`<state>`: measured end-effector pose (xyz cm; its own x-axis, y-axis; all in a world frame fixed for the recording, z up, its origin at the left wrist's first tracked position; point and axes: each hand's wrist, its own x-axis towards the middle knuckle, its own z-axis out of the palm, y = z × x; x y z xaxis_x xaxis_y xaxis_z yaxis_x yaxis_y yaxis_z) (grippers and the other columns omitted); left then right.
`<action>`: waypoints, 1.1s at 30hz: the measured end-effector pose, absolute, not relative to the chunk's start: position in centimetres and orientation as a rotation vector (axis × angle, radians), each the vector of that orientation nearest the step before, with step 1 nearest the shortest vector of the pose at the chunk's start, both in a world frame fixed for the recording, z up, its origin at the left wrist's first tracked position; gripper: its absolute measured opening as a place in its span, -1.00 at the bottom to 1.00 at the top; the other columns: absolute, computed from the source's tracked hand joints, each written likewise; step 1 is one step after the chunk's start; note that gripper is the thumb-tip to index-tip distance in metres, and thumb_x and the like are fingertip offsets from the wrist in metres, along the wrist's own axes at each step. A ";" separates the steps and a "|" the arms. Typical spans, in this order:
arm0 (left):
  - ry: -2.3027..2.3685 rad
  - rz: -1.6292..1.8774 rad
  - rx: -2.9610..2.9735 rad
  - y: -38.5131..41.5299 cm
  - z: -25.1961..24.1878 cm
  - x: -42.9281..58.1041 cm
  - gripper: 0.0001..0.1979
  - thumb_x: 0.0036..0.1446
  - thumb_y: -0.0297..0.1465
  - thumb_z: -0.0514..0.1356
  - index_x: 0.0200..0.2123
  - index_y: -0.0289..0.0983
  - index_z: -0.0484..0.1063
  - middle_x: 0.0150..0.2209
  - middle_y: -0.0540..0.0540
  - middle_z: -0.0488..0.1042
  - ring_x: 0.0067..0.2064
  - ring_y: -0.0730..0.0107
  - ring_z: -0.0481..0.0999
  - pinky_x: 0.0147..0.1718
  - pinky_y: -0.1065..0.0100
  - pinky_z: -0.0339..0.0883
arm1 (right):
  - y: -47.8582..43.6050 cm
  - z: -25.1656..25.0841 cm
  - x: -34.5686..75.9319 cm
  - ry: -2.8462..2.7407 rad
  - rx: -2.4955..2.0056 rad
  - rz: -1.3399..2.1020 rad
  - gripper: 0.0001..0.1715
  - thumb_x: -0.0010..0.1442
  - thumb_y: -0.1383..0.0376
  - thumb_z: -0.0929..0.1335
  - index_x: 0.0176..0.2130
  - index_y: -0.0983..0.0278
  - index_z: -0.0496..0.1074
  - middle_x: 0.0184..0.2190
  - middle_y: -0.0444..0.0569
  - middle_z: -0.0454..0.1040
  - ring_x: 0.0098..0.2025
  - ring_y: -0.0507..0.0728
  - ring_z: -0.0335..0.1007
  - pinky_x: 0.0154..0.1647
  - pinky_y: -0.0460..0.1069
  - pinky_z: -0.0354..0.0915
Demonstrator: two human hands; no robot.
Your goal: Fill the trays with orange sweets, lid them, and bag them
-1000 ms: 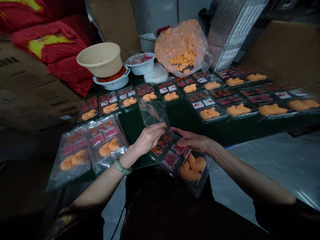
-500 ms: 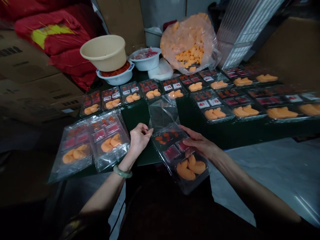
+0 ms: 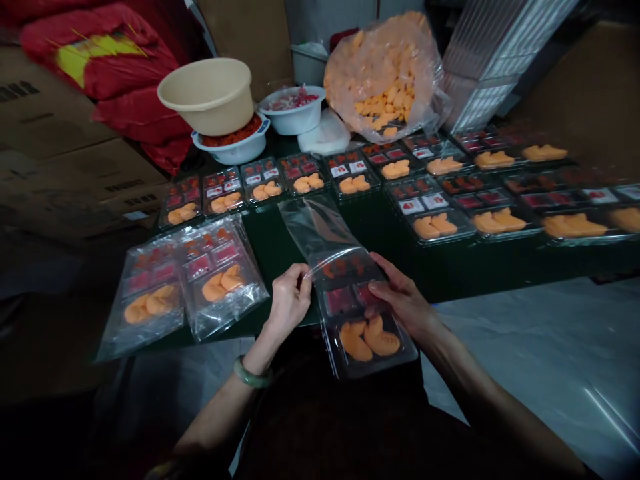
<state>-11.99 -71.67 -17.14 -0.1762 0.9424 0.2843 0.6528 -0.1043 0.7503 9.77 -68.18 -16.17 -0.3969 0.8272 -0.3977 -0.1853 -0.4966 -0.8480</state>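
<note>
Over a dark green worktop (image 3: 267, 233), seen from head height looking down, the two hands are apart, with a packed tray held between them. The left hand (image 3: 289, 300), a pale green bangle (image 3: 253, 375) on its wrist, pinches the mouth of a clear plastic bag (image 3: 320, 227) at the tray's left side. The right hand (image 3: 403, 300) clasps the right side of the black plastic tray (image 3: 367, 340), its fingers (image 3: 385, 285) curled over the rim. The bag's mouth lies across the tray's upper end, and the empty bag stretches away over the worktop. The tray's lower end, with two orange wedge-shaped pieces in its compartment, juts past the near edge of the worktop.

To the left lie two bagged trays (image 3: 220, 287) side by side, overlapping slightly. Beyond and to the right run rows of unbagged trays (image 3: 430, 217), each with orange pieces and small red squares. At the far side stand a beige basin (image 3: 207, 93), tilted on a white bowl (image 3: 233, 150) of red-orange food, and a second white bowl (image 3: 293, 110) of pink shreds. Nearby slumps a large clear bag of orange pieces (image 3: 385, 77) — next to it a tall stack of clear trays (image 3: 480, 73). Red sacks (image 3: 95, 60) rest on cardboard boxes (image 3: 65, 153) behind.
</note>
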 end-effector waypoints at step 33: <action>1.994 0.421 2.322 -71.6 -16.1 -14.8 -0.65 0.08 -0.59 -0.04 -0.05 -0.32 0.27 -0.43 -0.08 0.38 -0.44 0.37 0.40 -0.46 0.40 0.28 | -64.9 -17.5 5.0 -2.515 -0.964 0.431 -0.20 0.03 -0.04 0.38 0.15 0.26 0.20 -0.03 0.12 0.30 0.00 0.31 0.15 -0.05 0.21 0.29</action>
